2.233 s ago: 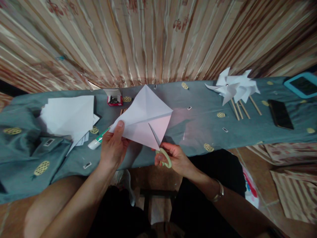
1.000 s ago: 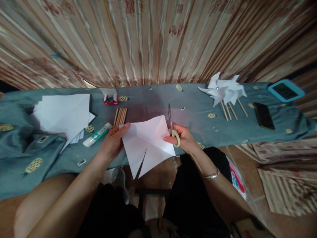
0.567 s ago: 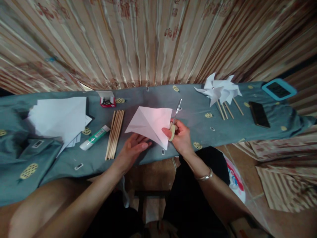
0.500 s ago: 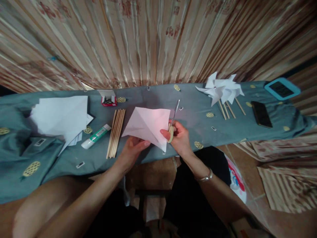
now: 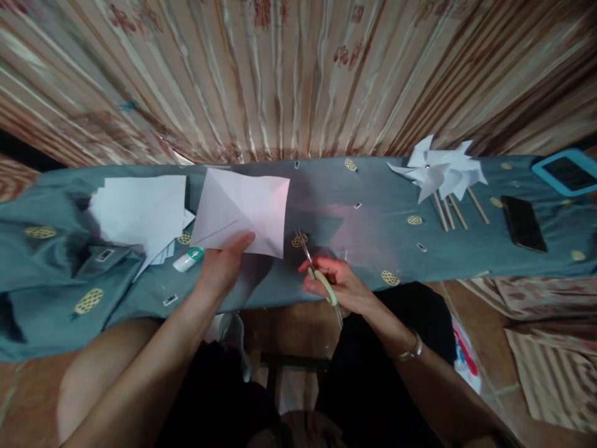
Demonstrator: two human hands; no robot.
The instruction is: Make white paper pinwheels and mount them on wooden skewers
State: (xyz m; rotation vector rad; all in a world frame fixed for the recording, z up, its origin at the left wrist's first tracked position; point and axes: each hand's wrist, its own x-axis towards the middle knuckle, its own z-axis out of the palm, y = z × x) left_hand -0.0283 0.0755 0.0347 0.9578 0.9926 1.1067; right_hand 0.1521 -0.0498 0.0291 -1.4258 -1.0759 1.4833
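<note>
My left hand point(image 5: 224, 264) grips a square sheet of white paper point(image 5: 252, 202) at its lower edge, thumb on top. Diagonal creases cross the sheet, and a dark line that looks like a slit runs inward from its lower left corner. Held in my right hand point(image 5: 338, 280) is a pair of scissors point(image 5: 305, 249) with pale yellow-green handles. The blades point up and away from me, slightly parted, to the right of the paper and apart from it. The raised sheet covers part of a glue stick point(image 5: 188, 259).
A stack of white paper point(image 5: 144, 205) lies on the left of the cloth-covered table point(image 5: 326, 211). At the right are several paper pinwheels point(image 5: 445, 168) on wooden sticks, a dark phone point(image 5: 523, 224) and a blue-framed device point(image 5: 569, 171). Behind hangs a striped curtain point(image 5: 289, 81).
My left hand has carried the paper up and left, over the wooden sticks and the small red box, now hidden. My right hand has come off the paper and lowered slightly with the scissors.
</note>
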